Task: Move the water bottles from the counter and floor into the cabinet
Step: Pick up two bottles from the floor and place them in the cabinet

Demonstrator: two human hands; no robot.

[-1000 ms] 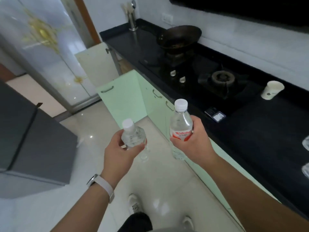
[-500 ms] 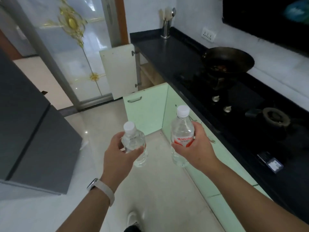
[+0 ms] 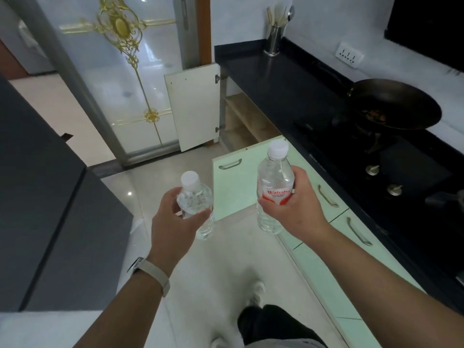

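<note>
My left hand (image 3: 173,219) grips a clear water bottle (image 3: 194,202) with a white cap, tilted toward me, above the floor. My right hand (image 3: 292,207) grips a second clear water bottle (image 3: 275,177) with a red-and-white label, held upright. Ahead under the black counter (image 3: 271,79) an open cabinet (image 3: 241,121) shows pale wooden shelves; its white door (image 3: 193,106) swings out to the left. Nearer to me a green cabinet door (image 3: 233,179) also stands open, just behind both bottles.
A dark wok (image 3: 394,106) sits on the gas stove (image 3: 376,156) at right. A steel utensil holder (image 3: 273,41) stands at the counter's far end. A grey appliance (image 3: 50,209) fills the left side. A glass sliding door (image 3: 120,79) is ahead. Tiled floor (image 3: 221,259) runs between.
I have walked forward along the counter with both bottles. The open cabinet and green door are nearer, the wok has shifted right, and the paper cup has left view.
</note>
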